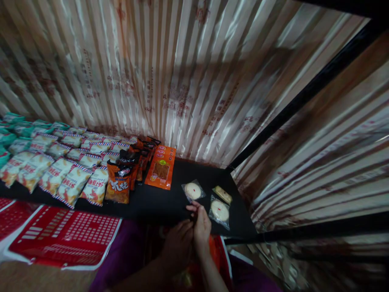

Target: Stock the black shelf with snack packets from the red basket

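The left hand [178,239] and right hand [202,225] are touching at the near edge of the black shelf [158,202], fingers partly curled; whether they are gripping anything, I cannot tell. The far round snack [193,190] is lying just beyond them, the near round snack [220,210] just right, and an orange packet [161,168] is lying farther left.

A black shelf [158,207] bears bags [74,184], an orange packet [161,167] — and wrapped discs [219,211].
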Demonstrator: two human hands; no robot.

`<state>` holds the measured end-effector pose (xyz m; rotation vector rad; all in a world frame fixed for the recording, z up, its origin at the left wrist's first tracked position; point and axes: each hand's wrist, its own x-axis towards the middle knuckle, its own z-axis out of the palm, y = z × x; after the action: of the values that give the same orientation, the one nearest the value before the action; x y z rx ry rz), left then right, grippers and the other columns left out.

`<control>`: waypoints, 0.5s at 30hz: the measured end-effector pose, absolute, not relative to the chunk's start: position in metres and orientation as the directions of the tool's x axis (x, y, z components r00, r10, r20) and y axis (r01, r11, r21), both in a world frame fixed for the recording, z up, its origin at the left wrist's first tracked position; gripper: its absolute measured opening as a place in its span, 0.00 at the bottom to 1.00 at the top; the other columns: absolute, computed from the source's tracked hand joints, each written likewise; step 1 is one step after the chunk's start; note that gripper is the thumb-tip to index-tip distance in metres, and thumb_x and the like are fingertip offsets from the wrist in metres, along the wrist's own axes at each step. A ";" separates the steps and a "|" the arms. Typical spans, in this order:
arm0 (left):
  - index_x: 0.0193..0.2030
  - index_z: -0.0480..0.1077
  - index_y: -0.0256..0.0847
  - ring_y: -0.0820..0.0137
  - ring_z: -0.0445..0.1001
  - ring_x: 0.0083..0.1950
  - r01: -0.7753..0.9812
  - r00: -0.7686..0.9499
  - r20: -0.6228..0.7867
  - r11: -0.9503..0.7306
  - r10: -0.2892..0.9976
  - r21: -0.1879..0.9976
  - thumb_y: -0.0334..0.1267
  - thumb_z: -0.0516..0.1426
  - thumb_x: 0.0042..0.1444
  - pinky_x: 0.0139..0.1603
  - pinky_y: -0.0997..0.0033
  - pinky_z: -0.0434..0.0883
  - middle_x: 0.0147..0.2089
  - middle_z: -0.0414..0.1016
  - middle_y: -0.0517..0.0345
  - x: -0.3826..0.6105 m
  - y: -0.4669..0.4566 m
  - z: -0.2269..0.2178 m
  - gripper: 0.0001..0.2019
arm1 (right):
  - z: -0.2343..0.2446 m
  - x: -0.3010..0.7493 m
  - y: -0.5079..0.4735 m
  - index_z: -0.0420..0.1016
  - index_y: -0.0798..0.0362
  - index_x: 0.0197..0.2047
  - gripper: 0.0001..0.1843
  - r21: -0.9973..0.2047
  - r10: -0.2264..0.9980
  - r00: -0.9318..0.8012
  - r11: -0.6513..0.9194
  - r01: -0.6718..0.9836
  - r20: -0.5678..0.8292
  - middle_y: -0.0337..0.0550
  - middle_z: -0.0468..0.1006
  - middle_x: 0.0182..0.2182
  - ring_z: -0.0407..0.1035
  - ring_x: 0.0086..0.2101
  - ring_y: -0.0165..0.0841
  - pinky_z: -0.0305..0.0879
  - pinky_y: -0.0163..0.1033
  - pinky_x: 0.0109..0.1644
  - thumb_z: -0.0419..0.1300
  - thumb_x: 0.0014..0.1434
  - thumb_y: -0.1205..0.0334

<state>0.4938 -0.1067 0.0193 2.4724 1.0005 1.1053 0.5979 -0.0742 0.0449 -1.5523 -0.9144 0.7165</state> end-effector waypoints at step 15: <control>0.66 0.52 0.37 0.49 0.46 0.68 0.752 0.582 -0.135 -0.467 0.802 0.466 0.41 0.51 0.58 0.62 0.44 0.54 0.69 0.46 0.43 0.480 -0.160 -0.077 0.29 | -0.031 0.619 -0.137 0.64 0.53 0.59 0.27 -0.365 0.960 0.128 -0.215 0.906 -0.247 0.45 0.65 0.59 0.55 0.60 0.38 0.49 0.43 0.63 0.49 0.56 0.65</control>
<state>0.4802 -0.1601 -0.0766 2.3337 1.2400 0.1406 0.6191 -0.1375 -0.0309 -2.2617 -1.8835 0.6571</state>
